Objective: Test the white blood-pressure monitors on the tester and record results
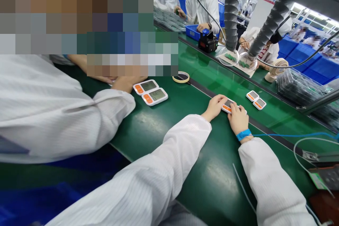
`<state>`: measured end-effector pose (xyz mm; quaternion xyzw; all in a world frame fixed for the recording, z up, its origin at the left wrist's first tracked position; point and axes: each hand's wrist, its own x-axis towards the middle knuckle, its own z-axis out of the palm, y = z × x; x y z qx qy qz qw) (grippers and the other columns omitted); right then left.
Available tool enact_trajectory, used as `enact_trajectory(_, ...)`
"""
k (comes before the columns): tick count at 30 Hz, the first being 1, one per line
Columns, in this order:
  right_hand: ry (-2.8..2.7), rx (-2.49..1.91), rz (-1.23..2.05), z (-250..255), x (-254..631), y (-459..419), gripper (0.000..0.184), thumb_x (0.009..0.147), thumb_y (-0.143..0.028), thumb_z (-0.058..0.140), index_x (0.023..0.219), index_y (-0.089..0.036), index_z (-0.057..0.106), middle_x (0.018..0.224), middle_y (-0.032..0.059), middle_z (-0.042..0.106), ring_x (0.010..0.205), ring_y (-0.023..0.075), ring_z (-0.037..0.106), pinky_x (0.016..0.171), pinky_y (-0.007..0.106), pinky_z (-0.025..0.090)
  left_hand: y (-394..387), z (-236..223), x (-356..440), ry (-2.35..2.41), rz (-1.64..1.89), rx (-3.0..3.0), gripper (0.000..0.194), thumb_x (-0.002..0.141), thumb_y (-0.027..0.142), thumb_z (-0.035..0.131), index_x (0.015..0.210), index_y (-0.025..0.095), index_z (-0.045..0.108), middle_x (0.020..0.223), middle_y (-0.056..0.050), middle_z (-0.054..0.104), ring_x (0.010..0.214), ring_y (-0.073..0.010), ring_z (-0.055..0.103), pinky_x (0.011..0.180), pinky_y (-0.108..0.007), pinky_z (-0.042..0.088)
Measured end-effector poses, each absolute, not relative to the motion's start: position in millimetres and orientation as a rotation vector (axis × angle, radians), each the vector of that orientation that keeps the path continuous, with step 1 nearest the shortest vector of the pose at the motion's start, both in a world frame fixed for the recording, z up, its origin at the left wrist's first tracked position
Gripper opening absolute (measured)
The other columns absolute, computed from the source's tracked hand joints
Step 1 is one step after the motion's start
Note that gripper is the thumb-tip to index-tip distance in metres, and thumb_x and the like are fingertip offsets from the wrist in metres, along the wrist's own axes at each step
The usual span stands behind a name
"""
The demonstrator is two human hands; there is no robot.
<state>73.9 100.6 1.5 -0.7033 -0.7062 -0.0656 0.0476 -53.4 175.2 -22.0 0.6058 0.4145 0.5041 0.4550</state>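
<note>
Both my hands reach out to a small white device with an orange button (228, 106) that lies on the green belt (201, 169). My left hand (215, 106) grips its left end with curled fingers. My right hand (238, 117), with a blue wrist strap (243, 134), closes over its right end. Just beyond it lie two more white and orange devices (255, 100) side by side.
A co-worker's sleeve (53, 113) and hand rest at the left by two larger white devices with screens (150, 91). A tape roll (180, 77) lies on the belt. Grey extraction hoses (232, 10), blue bins (192, 31) and other workers are beyond. Circuit boards (324, 176) sit right.
</note>
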Motion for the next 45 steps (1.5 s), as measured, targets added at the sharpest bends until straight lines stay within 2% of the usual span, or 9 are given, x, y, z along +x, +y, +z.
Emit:
enact_trajectory(6, -1.992, -2.242, -0.164, 12.6, 159.1, 74.4, 0.041, 0.097, -0.027, 0.047, 0.136, -0.022, 0.055, 0.134, 0.0076, 0.06, 0.121, 0.0277, 0.051, 0.098, 0.041, 0.051, 156.1, -22.8, -36.2, 0.871, 1.063, 1.654, 0.033, 0.085, 0.037, 0.063, 0.11, 0.015, 0.063, 0.113, -0.01, 0.066, 0.095, -0.0173, 0.066, 0.088, -0.031, 0.052)
enact_trajectory(15, -1.69, -2.487, -0.294, 5.1, 268.0, 71.1, 0.044, 0.097, -0.033, 0.044, 0.137, -0.018, 0.057, 0.144, 0.0145, 0.048, 0.13, 0.0338, 0.042, 0.107, 0.048, 0.04, 155.2, -25.4, -30.0, 0.941, 0.934, 1.767, 0.026, 0.086, 0.036, 0.06, 0.098, 0.014, 0.068, 0.097, -0.009, 0.069, 0.088, -0.0195, 0.066, 0.081, -0.033, 0.054)
enact_trajectory(21, -1.767, -2.45, -0.199, -8.3, 244.6, 136.3, 0.055, 0.097, -0.046, 0.046, 0.145, -0.02, 0.046, 0.152, 0.0128, 0.037, 0.139, 0.0312, 0.031, 0.113, 0.05, 0.033, 157.1, -27.3, -29.9, 0.937, 0.931, 1.788, 0.024, 0.085, 0.034, 0.06, 0.096, 0.014, 0.069, 0.095, -0.008, 0.071, 0.084, -0.0174, 0.067, 0.079, -0.03, 0.055)
enact_trajectory(28, -1.638, -2.529, -0.099, -23.0, 198.0, 160.5, 0.059, 0.099, -0.055, 0.038, 0.152, -0.029, 0.034, 0.16, 0.0114, 0.022, 0.144, 0.0435, 0.015, 0.103, 0.075, 0.027, 157.3, -28.5, -29.8, 0.94, 0.951, 1.814, 0.023, 0.084, 0.033, 0.059, 0.09, 0.014, 0.07, 0.09, -0.007, 0.07, 0.08, -0.0173, 0.066, 0.075, -0.029, 0.054)
enact_trajectory(32, -1.565, -2.531, -0.035, -24.3, 181.8, 168.3, 0.07, 0.095, -0.06, 0.043, 0.154, -0.026, 0.029, 0.161, 0.0133, 0.017, 0.143, 0.0474, 0.011, 0.101, 0.073, 0.033, 156.3, -29.5, -28.4, 0.94, 0.956, 1.821, 0.022, 0.083, 0.033, 0.06, 0.088, 0.015, 0.07, 0.087, -0.007, 0.069, 0.078, -0.0169, 0.065, 0.073, -0.028, 0.053)
enact_trajectory(39, -1.623, -2.353, 0.105, 11.6, 154.8, 183.5, 0.07, 0.091, -0.051, 0.052, 0.152, -0.021, 0.034, 0.16, 0.0144, 0.023, 0.147, 0.0402, 0.013, 0.108, 0.075, 0.02, 157.2, -28.9, -31.0, 0.911, 0.948, 1.804, 0.021, 0.083, 0.032, 0.059, 0.089, 0.015, 0.07, 0.085, -0.006, 0.071, 0.078, -0.0171, 0.066, 0.072, -0.028, 0.054)
enact_trajectory(41, -1.612, -2.265, 0.099, 31.5, 138.3, 176.5, 0.07, 0.091, -0.044, 0.053, 0.151, -0.015, 0.034, 0.159, 0.0173, 0.025, 0.147, 0.0383, 0.017, 0.111, 0.069, 0.025, 157.6, -29.8, -32.2, 0.906, 0.94, 1.797, 0.022, 0.084, 0.032, 0.059, 0.092, 0.015, 0.07, 0.087, -0.006, 0.072, 0.079, -0.017, 0.067, 0.074, -0.028, 0.054)
enact_trajectory(43, -1.647, -2.122, 0.105, 57.7, 121.8, 156.1, 0.065, 0.092, -0.039, 0.052, 0.149, -0.012, 0.037, 0.155, 0.0165, 0.033, 0.145, 0.0285, 0.028, 0.116, 0.05, 0.031, 157.9, -31.4, -32.9, 0.912, 0.935, 1.794, 0.023, 0.084, 0.032, 0.058, 0.094, 0.015, 0.071, 0.089, -0.007, 0.073, 0.079, -0.0169, 0.068, 0.075, -0.027, 0.054)
enact_trajectory(45, -1.651, -1.776, 0.136, 88.1, 108.6, 120.1, 0.054, 0.091, -0.04, 0.056, 0.139, -0.015, 0.051, 0.146, 0.0139, 0.047, 0.135, 0.0259, 0.044, 0.114, 0.043, 0.037, 158.3, -33.0, -33.1, 0.923, 0.936, 1.796, 0.024, 0.085, 0.033, 0.058, 0.094, 0.015, 0.071, 0.09, -0.007, 0.074, 0.08, -0.0168, 0.068, 0.076, -0.027, 0.054)
